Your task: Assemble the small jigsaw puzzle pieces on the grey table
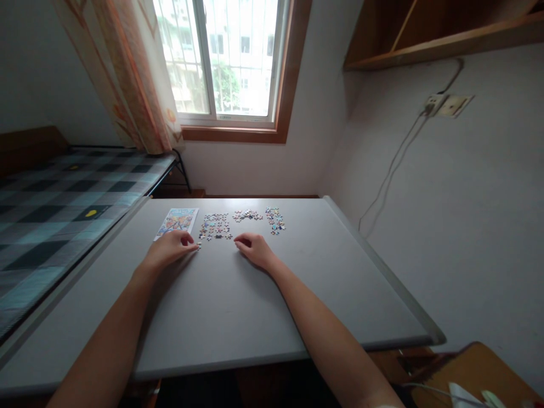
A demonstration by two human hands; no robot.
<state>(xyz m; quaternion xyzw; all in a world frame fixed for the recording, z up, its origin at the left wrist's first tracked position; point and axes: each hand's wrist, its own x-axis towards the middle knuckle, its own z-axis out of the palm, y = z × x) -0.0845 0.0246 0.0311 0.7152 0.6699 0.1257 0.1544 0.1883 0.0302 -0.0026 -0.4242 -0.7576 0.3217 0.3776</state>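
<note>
The piece [199,246], probably light, stiff and best pinched by its edges, lies on the table [238,306] at the left hand's [173,248] fingertips, near side of the pieces [211,224], the left hand's narrow grip and the right hand's [254,249], farther right, too small to tell whether holding anything.

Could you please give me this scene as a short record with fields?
Surface: table
Pieces: jigsaw pieces in left group, middle group and right group
Picture: sheet, left of the pieces, partly covered by the left hand
Left hand: touching or almost touching a loose piece; grip unclear
Right hand: by the left group's near right corner; grip unclear
Surroundings: bed left, window ahead, shelf upper right
</note>
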